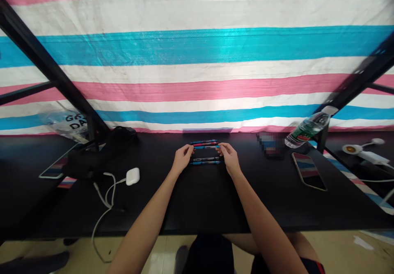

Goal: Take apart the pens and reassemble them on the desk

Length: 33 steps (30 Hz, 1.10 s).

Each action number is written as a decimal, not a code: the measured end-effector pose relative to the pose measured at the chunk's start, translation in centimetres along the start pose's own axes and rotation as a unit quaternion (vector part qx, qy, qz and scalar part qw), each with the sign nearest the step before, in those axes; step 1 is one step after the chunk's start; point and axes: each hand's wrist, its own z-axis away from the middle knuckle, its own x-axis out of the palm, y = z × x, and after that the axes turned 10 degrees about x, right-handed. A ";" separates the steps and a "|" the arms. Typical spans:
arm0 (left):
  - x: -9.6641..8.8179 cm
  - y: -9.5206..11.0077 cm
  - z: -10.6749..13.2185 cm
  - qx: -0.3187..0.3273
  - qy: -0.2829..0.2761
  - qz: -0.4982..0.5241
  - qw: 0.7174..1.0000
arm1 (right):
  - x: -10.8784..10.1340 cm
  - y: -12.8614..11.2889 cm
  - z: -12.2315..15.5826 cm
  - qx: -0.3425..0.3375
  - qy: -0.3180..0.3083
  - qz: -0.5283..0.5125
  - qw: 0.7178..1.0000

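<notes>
Several pens lie crosswise on the black table in front of me, in a far group and a near group. My left hand (184, 157) pinches the left end of a light blue pen (205, 147), and the fingers of my right hand (229, 157) close on its right end. Just beyond it are a red pen (198, 144) and a dark blue pen (203, 141). Nearer to me, between my wrists, a dark pen (206, 159) lies alongside a blue pen (205, 163). My fingertips hide the ends of the held pen.
On the left are a white earphone case (132, 176) with a white cable (111, 200), a black bag (89, 161) and a phone (55, 168). A water bottle (309, 128) leans at the right, near another phone (308, 171). Striped sheeting (209, 70) hangs behind the table (203, 208).
</notes>
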 end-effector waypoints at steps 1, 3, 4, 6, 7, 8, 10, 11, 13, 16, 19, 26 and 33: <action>0.0 0.1 0.0 0.004 0.007 0.010 1.000 | 0.0 0.0 0.0 0.002 -0.002 -0.002 1.000; 0.0 0.2 0.1 0.014 0.016 0.015 1.000 | 0.0 0.1 0.0 0.005 -0.008 -0.009 1.000; 0.0 0.2 0.1 0.018 0.018 0.011 1.000 | 0.0 0.1 0.1 0.007 -0.011 -0.011 1.000; 0.0 0.1 0.1 0.023 0.019 0.001 1.000 | 0.0 0.0 0.1 0.012 -0.018 -0.014 1.000; 0.0 0.0 0.1 0.023 0.020 -0.002 1.000 | 0.0 0.0 0.1 0.015 -0.020 -0.014 1.000; 0.0 -0.1 0.1 0.019 0.024 -0.003 1.000 | 0.0 0.0 0.2 0.017 -0.022 -0.016 0.999; 0.0 -0.3 0.0 0.004 0.034 0.000 0.999 | 0.1 -0.1 0.2 0.019 -0.020 -0.026 0.999; 0.0 -0.3 0.0 -0.004 0.039 0.004 0.999 | 0.1 -0.1 0.2 0.020 -0.017 -0.034 0.999; 0.0 -0.4 -0.1 -0.011 0.050 0.016 0.999 | 0.1 -0.2 0.1 0.020 -0.001 -0.050 0.999; -0.1 -0.6 -0.2 -0.016 0.078 0.052 0.995 | -0.1 -0.4 0.0 0.027 0.061 -0.066 0.996; -0.1 -1.0 -0.3 -0.034 0.111 0.081 0.990 | -0.3 -0.5 -0.1 0.035 0.132 -0.069 0.988; 0.0 -1.9 -0.3 -0.026 0.107 0.082 0.991 | -0.5 -0.3 -0.2 0.039 0.137 -0.060 0.988; -0.1 -1.6 -0.4 -0.022 0.120 0.106 0.987 | -0.5 -0.3 0.0 0.039 0.125 -0.037 0.991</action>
